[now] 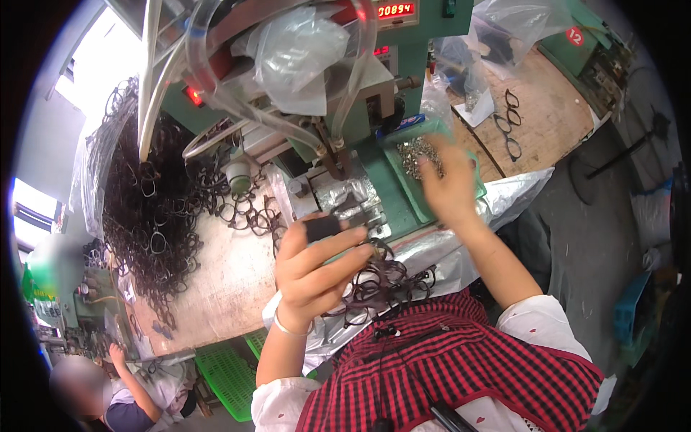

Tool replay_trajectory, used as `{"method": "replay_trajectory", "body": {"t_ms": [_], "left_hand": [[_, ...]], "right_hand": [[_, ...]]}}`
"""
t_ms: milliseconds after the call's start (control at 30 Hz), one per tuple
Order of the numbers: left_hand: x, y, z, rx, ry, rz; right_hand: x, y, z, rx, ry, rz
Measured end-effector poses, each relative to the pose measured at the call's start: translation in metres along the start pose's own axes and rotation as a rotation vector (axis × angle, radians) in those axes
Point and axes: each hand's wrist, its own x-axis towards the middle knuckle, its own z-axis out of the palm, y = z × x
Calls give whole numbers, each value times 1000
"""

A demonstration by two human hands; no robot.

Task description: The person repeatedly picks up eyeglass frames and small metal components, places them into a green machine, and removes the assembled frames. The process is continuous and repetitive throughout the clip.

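My left hand (315,270) is closed in front of the machine's metal fixture (353,194), its fingers curled round a dark eyeglass frame (350,204). Most of that frame is hidden by the fingers. A black band (322,229) covers part of one finger. My right hand (452,183) reaches over a green tray (409,193), its fingertips at a heap of small metal parts (416,157). Motion smears its fingers, so any part in them cannot be made out. Below the fixture, more dark eyeglass frames (389,284) lie piled near my apron.
A green machine (425,32) with red displays and clear hoses (198,68) stands over the fixture. A large heap of dark frames (147,216) fills the left. Several frames (509,126) lie on the right tabletop (551,93). Green baskets (227,374) and another person (137,396) are lower left.
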Motion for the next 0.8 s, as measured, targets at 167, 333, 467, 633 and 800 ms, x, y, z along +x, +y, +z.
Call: {"method": "replay_trajectory", "body": {"t_ms": [167, 333, 467, 633, 800], "left_hand": [[-10, -14, 6, -4, -98, 77], [-13, -11, 4, -18, -89, 26], [-35, 16, 15, 102, -34, -167], [-69, -47, -40, 535, 534, -502], [-122, -172, -77, 781, 50, -1243]], "right_hand": [[-9, 65, -3, 140, -21, 192], [7, 42, 10, -259, -189, -78], [3, 52, 23, -232, -177, -20], [-1, 52, 10, -185, -109, -1], [11, 45, 21, -98, -24, -54]]}}
